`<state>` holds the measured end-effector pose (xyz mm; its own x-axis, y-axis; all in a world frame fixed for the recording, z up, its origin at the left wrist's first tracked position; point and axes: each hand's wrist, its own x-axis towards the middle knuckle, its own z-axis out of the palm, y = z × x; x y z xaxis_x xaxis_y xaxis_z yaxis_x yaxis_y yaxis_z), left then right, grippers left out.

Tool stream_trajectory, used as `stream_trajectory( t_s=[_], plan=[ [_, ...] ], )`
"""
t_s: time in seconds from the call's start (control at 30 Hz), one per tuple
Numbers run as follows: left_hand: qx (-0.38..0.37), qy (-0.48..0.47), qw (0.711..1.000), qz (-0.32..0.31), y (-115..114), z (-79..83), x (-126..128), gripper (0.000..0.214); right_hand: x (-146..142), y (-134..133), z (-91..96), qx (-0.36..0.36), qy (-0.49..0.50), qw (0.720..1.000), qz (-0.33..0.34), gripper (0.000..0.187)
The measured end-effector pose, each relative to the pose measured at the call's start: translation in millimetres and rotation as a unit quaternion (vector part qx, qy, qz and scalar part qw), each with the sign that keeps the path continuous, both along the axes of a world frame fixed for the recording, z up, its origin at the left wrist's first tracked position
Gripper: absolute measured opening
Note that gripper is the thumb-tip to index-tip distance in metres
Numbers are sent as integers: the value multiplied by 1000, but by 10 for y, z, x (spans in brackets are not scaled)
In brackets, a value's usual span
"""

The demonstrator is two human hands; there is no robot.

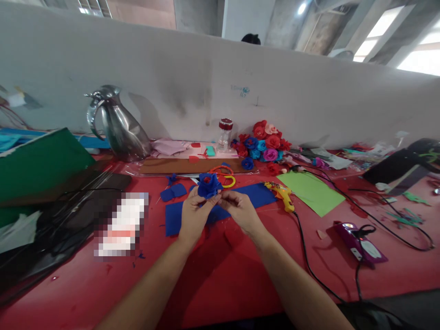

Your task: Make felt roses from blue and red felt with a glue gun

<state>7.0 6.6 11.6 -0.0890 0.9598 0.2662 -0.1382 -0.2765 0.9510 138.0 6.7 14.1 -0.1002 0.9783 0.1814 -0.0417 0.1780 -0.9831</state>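
A blue craft flower (209,185) with ruffled petals is held up over the red table. My left hand (195,211) is closed around its base from the left. Close on the other side, my right hand (237,206) has its fingers pinched together by the flower's lower edge; whatever sits between those fingertips is too small to make out. Beneath both hands lies a blue sheet (256,195). Several blue petal pieces (173,192) rest to the left of the flower, and scissors with a yellow and orange handle (228,182) lie just behind it.
A yellow glue gun (283,195) lies on the blue sheet's right end, its cord trailing forward. Right of it are a green sheet (314,192) and a purple power strip (360,245). Behind stand a bunch of flowers (271,141), a glass jar (225,135) and a metal jug (123,126).
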Motion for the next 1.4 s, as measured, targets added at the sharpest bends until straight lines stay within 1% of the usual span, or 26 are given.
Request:
stream_trajectory(
  t_s=[0.13,0.2,0.27,0.4,0.53,0.63,0.8,0.97,1.07,1.27,1.4],
  plan=[
    [11,3,1000,-21,2,36,-37,14,-17,-11,17,-24,49,998,8,13],
    [25,7,999,-34,-2,60,-55,13,-16,-12,6,-22,62,998,10,14],
    [28,7,998,-48,-6,76,-68,14,-8,-9,-6,-15,61,998,19,13],
    [8,-5,997,-74,-10,91,-81,20,11,4,-37,-9,46,998,34,12],
    [-7,-24,997,-75,-14,123,-85,19,16,10,-62,6,24,999,30,11],
    [-8,-28,997,-77,-10,149,-86,19,16,6,-52,3,16,999,32,11],
    [9,-6,994,-106,3,173,-92,17,42,11,-2,12,21,1000,16,18],
    [22,0,995,-101,-4,176,-114,10,69,14,-2,27,9,999,18,16],
    [21,4,996,-88,-7,171,-122,12,64,10,-26,28,-7,999,15,18],
    [26,3,994,-108,7,150,-120,12,61,16,-16,21,0,1000,17,21],
    [19,-11,994,-104,8,121,-127,9,69,17,10,31,0,999,20,19]
  ],
)
